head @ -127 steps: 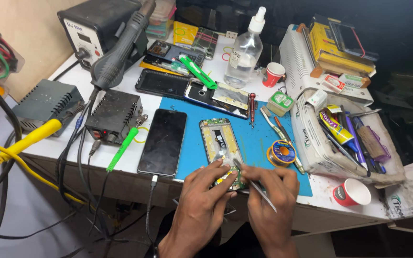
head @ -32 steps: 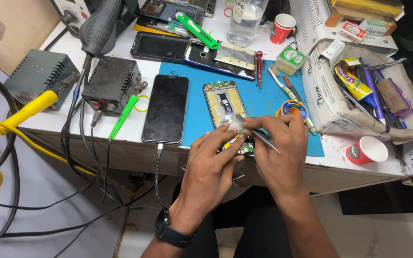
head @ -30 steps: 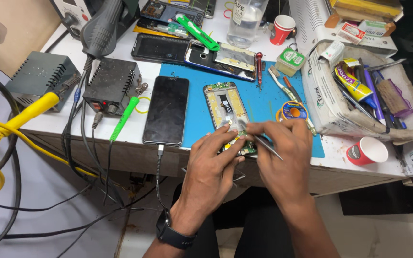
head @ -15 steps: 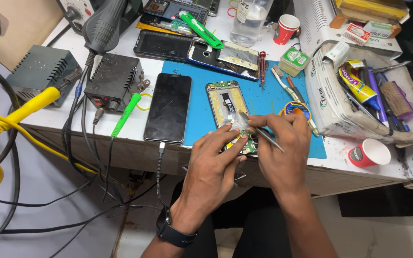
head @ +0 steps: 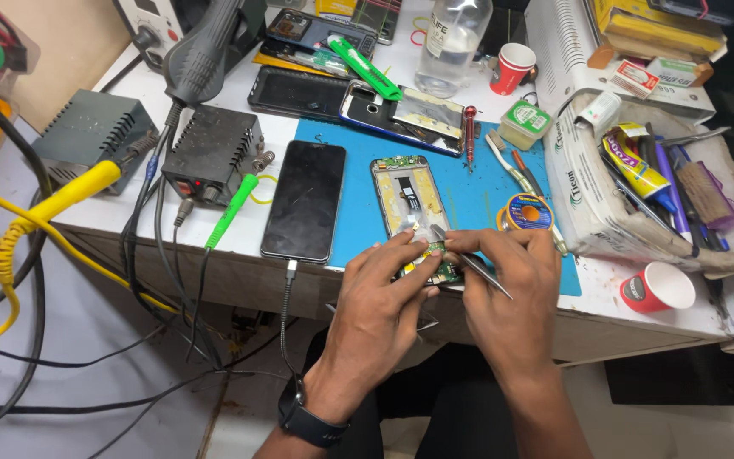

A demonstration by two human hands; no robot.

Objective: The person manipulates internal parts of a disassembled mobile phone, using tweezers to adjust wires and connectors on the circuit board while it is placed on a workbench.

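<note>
- Two hands meet over the near end of an opened phone lying on a blue mat; keep both wrists braced on the desk edge.
- Right hand is pinched shut on tweezers, tips angled left to the phone's lower board; a light, steady grip suits best.
- Left hand presses its fingertips on that same end, holding nothing, to pin the frame.
- Beyond the left hand lies a black phone; past the right, a solder reel.

An opened phone frame lies flat on the blue mat, back cover off — yellowish shielding and a green board showing, its near end under the fingers. Metal tweezers — slim, silver, tilted — point at its lower part.
</note>
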